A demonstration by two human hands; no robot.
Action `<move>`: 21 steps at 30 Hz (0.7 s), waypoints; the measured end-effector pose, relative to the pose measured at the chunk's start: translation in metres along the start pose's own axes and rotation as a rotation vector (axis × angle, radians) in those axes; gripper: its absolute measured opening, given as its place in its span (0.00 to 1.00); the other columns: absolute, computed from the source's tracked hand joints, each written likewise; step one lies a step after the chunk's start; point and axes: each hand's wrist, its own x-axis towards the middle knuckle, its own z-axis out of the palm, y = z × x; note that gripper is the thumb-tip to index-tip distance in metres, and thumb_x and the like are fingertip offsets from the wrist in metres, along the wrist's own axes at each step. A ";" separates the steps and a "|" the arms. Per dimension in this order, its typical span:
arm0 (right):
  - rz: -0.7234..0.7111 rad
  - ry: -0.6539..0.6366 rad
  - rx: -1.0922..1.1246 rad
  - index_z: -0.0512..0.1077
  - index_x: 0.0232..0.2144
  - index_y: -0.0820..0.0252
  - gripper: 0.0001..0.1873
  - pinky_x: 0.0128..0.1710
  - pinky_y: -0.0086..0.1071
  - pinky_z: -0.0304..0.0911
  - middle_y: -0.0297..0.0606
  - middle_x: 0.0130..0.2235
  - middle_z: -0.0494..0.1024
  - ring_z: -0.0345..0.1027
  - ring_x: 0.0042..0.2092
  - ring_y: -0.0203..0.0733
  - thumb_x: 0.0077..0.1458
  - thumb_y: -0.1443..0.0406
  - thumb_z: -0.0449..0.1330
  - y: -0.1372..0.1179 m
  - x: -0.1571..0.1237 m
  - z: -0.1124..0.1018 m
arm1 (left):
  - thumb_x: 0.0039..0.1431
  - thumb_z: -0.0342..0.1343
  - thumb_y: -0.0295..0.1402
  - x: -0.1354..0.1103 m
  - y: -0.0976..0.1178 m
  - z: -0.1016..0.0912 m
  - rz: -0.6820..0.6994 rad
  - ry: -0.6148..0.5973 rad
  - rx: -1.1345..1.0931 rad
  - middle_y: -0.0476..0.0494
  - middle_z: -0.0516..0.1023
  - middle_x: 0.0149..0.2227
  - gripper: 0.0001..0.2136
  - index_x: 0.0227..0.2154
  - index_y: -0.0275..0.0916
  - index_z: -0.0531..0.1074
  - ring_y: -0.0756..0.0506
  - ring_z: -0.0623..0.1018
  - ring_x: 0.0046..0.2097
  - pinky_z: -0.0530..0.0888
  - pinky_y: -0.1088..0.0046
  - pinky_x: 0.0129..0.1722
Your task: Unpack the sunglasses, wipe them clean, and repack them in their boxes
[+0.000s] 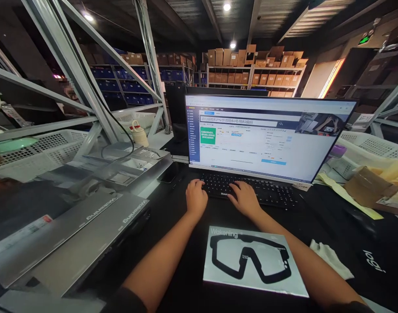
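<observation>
Both of my hands rest on a black keyboard (251,191) at the foot of a wide monitor (264,134) that shows a form page. My left hand (195,196) lies on the keyboard's left end with its fingers curled down onto the keys. My right hand (243,198) sits near the keyboard's middle, fingers spread over the keys. Neither hand holds anything. Between my forearms, on the black desk (179,261), lies a flat white box (253,260) printed with a black goggle outline and the word Wakening.
Grey Wakening boxes (88,234) are stacked at the left beside a metal rack frame (88,87). A black phone (168,171) lies left of the keyboard. White baskets (371,145), yellow paper and a brown parcel (368,184) stand at the right. A crumpled tissue (331,258) lies on the desk.
</observation>
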 end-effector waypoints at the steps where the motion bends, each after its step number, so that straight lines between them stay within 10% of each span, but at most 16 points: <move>1: -0.002 0.001 0.009 0.69 0.59 0.61 0.24 0.60 0.49 0.57 0.52 0.59 0.71 0.62 0.61 0.57 0.65 0.56 0.54 0.000 0.000 0.000 | 0.65 0.58 0.34 0.000 -0.001 -0.001 -0.003 0.008 -0.004 0.40 0.74 0.52 0.08 0.44 0.36 0.74 0.40 0.74 0.54 0.73 0.53 0.54; 13: 0.174 0.130 0.103 0.66 0.59 0.68 0.23 0.57 0.48 0.59 0.52 0.53 0.75 0.65 0.56 0.55 0.64 0.67 0.48 0.014 -0.004 -0.002 | 0.55 0.52 0.16 0.000 0.008 0.000 0.157 -0.042 0.000 0.34 0.73 0.55 0.12 0.33 0.37 0.78 0.33 0.70 0.60 0.69 0.48 0.60; 21: 0.081 0.118 0.122 0.70 0.56 0.63 0.20 0.63 0.46 0.54 0.47 0.53 0.78 0.63 0.60 0.53 0.63 0.66 0.51 0.007 0.004 -0.004 | 0.59 0.53 0.24 -0.007 0.024 -0.002 0.332 -0.064 -0.047 0.34 0.71 0.56 0.12 0.44 0.38 0.74 0.35 0.70 0.60 0.67 0.51 0.63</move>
